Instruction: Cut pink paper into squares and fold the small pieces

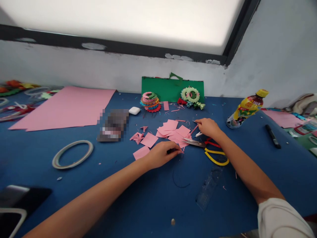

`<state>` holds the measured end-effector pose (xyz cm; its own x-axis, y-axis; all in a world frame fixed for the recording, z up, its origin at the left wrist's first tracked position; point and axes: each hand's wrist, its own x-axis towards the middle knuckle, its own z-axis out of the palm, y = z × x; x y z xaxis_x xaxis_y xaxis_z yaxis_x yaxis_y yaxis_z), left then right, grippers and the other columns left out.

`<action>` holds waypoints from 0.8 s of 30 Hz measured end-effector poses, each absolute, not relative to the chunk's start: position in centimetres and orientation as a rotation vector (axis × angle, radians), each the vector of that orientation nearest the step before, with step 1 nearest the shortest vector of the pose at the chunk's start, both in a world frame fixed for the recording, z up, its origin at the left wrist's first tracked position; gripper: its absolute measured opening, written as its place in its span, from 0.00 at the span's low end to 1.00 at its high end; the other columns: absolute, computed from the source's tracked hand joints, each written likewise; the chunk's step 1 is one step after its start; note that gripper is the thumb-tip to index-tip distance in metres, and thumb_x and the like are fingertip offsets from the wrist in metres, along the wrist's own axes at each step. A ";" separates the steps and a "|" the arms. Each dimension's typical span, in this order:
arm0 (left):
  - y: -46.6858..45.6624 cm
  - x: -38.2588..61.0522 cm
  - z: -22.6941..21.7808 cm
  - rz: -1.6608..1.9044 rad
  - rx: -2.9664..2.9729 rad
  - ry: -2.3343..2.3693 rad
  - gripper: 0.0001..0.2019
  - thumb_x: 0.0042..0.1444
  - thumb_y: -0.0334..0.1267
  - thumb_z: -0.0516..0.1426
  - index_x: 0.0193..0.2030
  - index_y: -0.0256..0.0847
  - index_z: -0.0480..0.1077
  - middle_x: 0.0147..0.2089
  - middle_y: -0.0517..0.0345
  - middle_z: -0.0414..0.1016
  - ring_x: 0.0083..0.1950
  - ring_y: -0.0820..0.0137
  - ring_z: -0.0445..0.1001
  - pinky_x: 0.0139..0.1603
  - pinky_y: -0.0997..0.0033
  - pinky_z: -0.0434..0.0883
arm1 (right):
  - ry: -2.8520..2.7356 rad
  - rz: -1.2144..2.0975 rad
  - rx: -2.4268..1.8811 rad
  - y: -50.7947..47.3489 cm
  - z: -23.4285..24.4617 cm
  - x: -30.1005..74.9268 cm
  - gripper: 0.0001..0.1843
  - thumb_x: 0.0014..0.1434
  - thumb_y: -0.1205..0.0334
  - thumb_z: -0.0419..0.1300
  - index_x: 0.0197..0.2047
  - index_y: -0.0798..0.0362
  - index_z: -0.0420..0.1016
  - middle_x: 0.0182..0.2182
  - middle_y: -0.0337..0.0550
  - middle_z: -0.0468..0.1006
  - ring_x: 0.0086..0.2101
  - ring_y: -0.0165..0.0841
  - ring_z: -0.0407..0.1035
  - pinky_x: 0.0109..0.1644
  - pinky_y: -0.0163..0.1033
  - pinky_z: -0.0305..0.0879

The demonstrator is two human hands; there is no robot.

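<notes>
My left hand lies on the blue table, fingers pinched round a small dark thing beside the pile of pink paper squares. My right hand reaches over the far right edge of that pile, its fingers pinched on a thin pink strip of paper. Scissors with yellow and red handles lie just under my right wrist, blades pointing left toward the squares. More pink squares and folded pink scraps lie left of the pile.
A large pink sheet covers the back left. A tape ring, a white case, stacked paper rosettes, a green card, a tipped bottle, a black marker and a clear ruler lie around.
</notes>
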<state>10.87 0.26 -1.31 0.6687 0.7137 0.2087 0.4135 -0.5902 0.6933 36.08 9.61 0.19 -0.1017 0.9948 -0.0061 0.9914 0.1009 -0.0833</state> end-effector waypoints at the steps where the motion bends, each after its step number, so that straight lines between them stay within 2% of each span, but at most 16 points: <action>1: 0.2 10.9 -1.3 0.634 2.265 0.870 0.07 0.60 0.35 0.53 0.39 0.39 0.72 0.37 0.55 0.76 0.36 0.71 0.72 0.38 0.72 0.67 | -2.293 0.107 -2.051 9.8 0.3 36.4 0.19 0.60 0.61 0.49 0.52 0.40 0.73 0.46 0.40 0.76 0.44 0.38 0.71 0.47 0.40 0.64; 6: 0.3 10.8 -1.2 0.641 2.251 0.874 0.08 0.60 0.36 0.53 0.40 0.38 0.72 0.37 0.55 0.76 0.36 0.71 0.71 0.36 0.74 0.67 | -2.212 0.059 -2.044 10.8 0.6 39.4 0.21 0.62 0.59 0.47 0.56 0.45 0.69 0.48 0.43 0.75 0.46 0.39 0.69 0.48 0.40 0.63; 11: 0.3 10.6 -1.2 0.671 2.233 0.879 0.07 0.59 0.35 0.53 0.38 0.38 0.73 0.35 0.55 0.75 0.34 0.72 0.71 0.35 0.74 0.66 | -2.243 0.068 -1.997 11.6 -0.3 42.1 0.18 0.62 0.60 0.50 0.52 0.46 0.72 0.47 0.44 0.76 0.44 0.38 0.70 0.45 0.38 0.62; 16: 0.4 10.6 -1.5 0.695 2.200 0.878 0.07 0.59 0.35 0.53 0.38 0.38 0.72 0.34 0.56 0.75 0.33 0.73 0.70 0.34 0.75 0.66 | -2.277 0.002 -1.885 11.6 -0.8 42.1 0.15 0.61 0.62 0.52 0.49 0.47 0.74 0.46 0.46 0.73 0.46 0.37 0.66 0.49 0.40 0.58; 19: 0.5 10.6 -1.6 0.710 2.173 0.891 0.08 0.60 0.35 0.52 0.39 0.37 0.72 0.32 0.56 0.74 0.30 0.74 0.69 0.31 0.76 0.65 | -2.281 -0.017 -1.802 11.5 -1.2 41.1 0.13 0.62 0.59 0.53 0.48 0.47 0.74 0.46 0.44 0.72 0.46 0.34 0.66 0.48 0.37 0.58; 24: 0.5 10.7 -1.6 0.721 2.140 0.899 0.09 0.60 0.38 0.53 0.38 0.37 0.72 0.32 0.57 0.73 0.30 0.75 0.68 0.30 0.76 0.64 | -2.163 -0.090 -1.812 12.0 -2.4 39.9 0.16 0.63 0.55 0.51 0.48 0.53 0.73 0.43 0.46 0.72 0.43 0.35 0.65 0.45 0.37 0.60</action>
<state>10.66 0.47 -1.63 0.6053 0.7658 0.2175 0.3786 -0.5172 0.7676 39.85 11.96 -2.44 -0.1467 0.9488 0.2796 0.9688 0.1949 -0.1530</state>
